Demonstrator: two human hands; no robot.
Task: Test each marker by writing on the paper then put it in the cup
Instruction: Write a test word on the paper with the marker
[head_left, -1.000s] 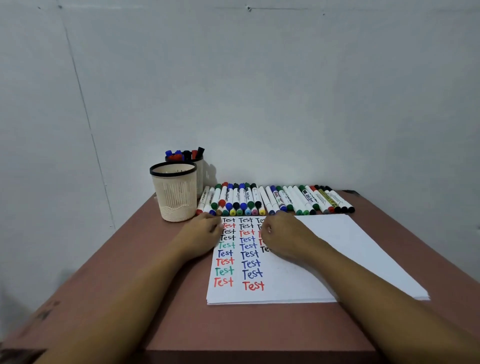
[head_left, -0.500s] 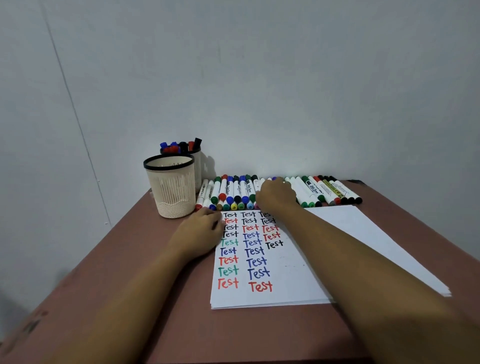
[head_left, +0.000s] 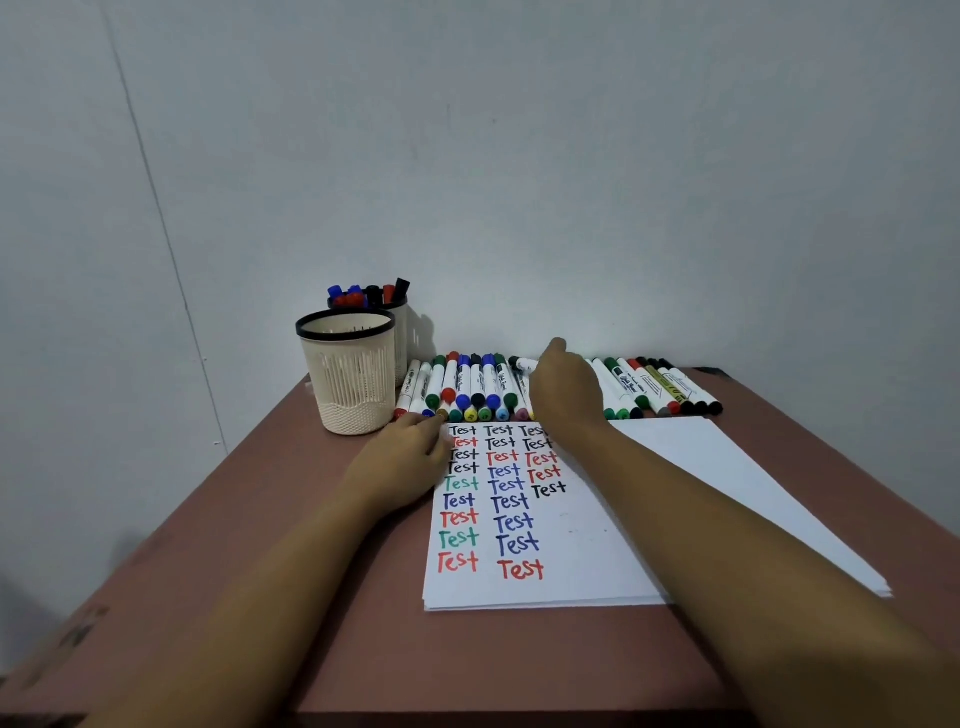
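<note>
- Right hand (head_left: 563, 387), centre frame, grasps a black-capped marker (head_left: 523, 365) within the row of markers (head_left: 467, 389) at the back of the surface (head_left: 291, 493). A careless lift could set its neighbours rolling.
- Left hand (head_left: 410, 460), released, rests on the paper (head_left: 571, 530) at its left edge. Without that pressure the sheet may slide under writing.
- Cup (head_left: 347, 374) stands left of the row, near the left hand. A bump could tip it.
</note>
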